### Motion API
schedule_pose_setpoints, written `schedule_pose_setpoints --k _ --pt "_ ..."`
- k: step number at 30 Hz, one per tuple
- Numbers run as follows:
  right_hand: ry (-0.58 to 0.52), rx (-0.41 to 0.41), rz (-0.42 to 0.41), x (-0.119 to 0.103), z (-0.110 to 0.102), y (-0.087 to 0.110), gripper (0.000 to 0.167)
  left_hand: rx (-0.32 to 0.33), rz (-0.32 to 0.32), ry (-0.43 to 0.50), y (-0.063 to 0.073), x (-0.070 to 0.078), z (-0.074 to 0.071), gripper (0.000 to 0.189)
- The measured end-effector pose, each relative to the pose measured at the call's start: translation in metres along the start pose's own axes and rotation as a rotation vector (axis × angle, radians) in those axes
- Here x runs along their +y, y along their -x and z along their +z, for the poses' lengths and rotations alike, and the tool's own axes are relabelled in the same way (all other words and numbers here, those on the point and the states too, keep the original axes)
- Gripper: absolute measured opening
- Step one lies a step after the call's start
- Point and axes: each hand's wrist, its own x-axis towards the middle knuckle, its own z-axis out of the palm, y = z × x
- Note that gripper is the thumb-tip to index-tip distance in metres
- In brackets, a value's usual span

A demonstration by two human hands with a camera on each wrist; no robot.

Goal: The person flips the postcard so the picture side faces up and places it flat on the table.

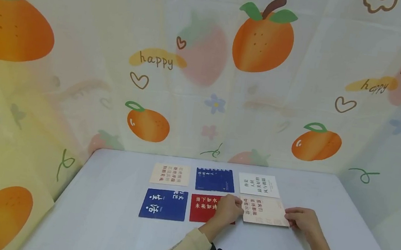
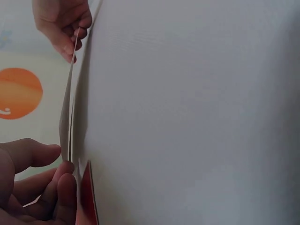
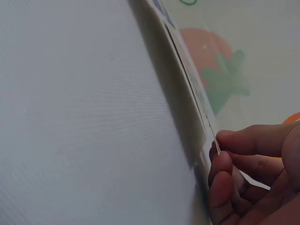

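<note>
Both hands hold a thin cream booklet (image 1: 265,211) with dark printed characters, at the front right of the group on the white table. At its left edge my left hand (image 1: 228,209) pinches it between thumb and fingers. The right hand (image 1: 303,221) pinches the opposite edge near the front corner. In both wrist views the booklet (image 3: 191,79) appears edge-on, slightly raised off the table, with a narrow gap between its layers. A red booklet (image 1: 204,211) lies under my left hand, partly hidden by it.
Behind lie a cream booklet (image 1: 170,174), a dark blue one (image 1: 214,182) and a white one (image 1: 269,187). Another blue booklet (image 1: 163,210) lies at front left. A fruit-print curtain (image 1: 191,111) stands behind the white table (image 1: 107,213).
</note>
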Motion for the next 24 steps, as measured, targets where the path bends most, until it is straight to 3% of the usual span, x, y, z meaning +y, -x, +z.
schedule_pose_setpoints --k 3,9,17,24 --pt "0.051 0.005 -0.009 0.002 0.003 -0.001 0.030 -0.023 -0.018 -0.028 0.000 -0.001 0.002 0.023" --pt "0.081 0.022 -0.016 0.004 0.005 -0.002 0.028 -0.050 0.021 -0.088 0.001 -0.001 0.002 0.025" --pt "0.097 0.033 -0.010 0.007 0.006 -0.004 0.028 -0.079 -0.033 -0.124 0.001 0.004 -0.001 0.027" --pt "0.104 0.026 -0.004 0.005 0.005 -0.003 0.036 -0.072 0.041 -0.068 0.004 0.003 -0.016 0.018"
